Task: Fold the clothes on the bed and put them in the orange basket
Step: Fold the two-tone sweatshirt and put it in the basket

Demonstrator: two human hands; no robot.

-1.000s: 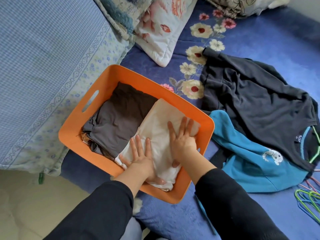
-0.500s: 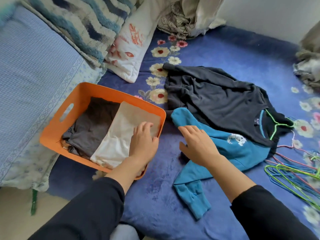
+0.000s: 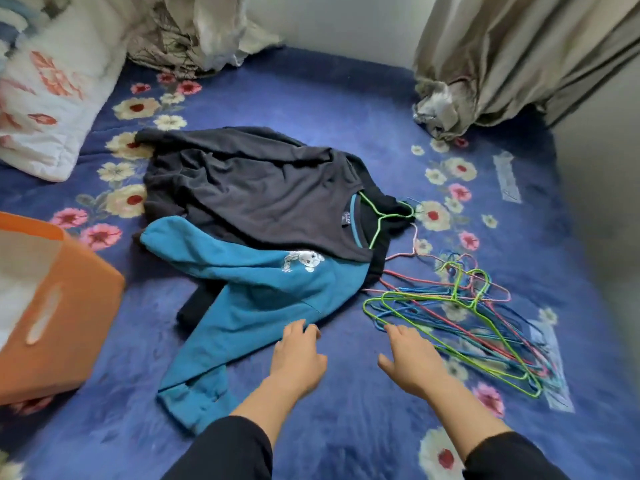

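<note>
The clothes left to fold lie unfolded in the middle of the frame on the blue floral bed cover (image 3: 311,98). A teal sweatshirt (image 3: 263,296) with a small white print on its chest sprawls with one sleeve running towards the lower centre. A dark grey sweatshirt (image 3: 249,192) is spread above it and overlaps its upper edge, with a green hanger (image 3: 381,216) in its neck opening.

The orange basket (image 3: 69,323) stands at the left edge, blurred, with pale fabric (image 3: 20,271) showing inside.

The left hand (image 3: 298,358) reaches out palm down with fingers loosely bent, holding nothing. Its fingertips are at the teal sweatshirt's lower hem, though contact cannot be told. The right hand (image 3: 412,362) is just beside it, fingers relaxed and slightly spread, empty, its fingertips near a tangled heap of coloured wire hangers (image 3: 467,317) at centre right.

A white pillow (image 3: 52,98) with red print lies upper left, crumpled bedding (image 3: 194,32) at top, and a beige curtain (image 3: 519,53) hangs upper right.
</note>
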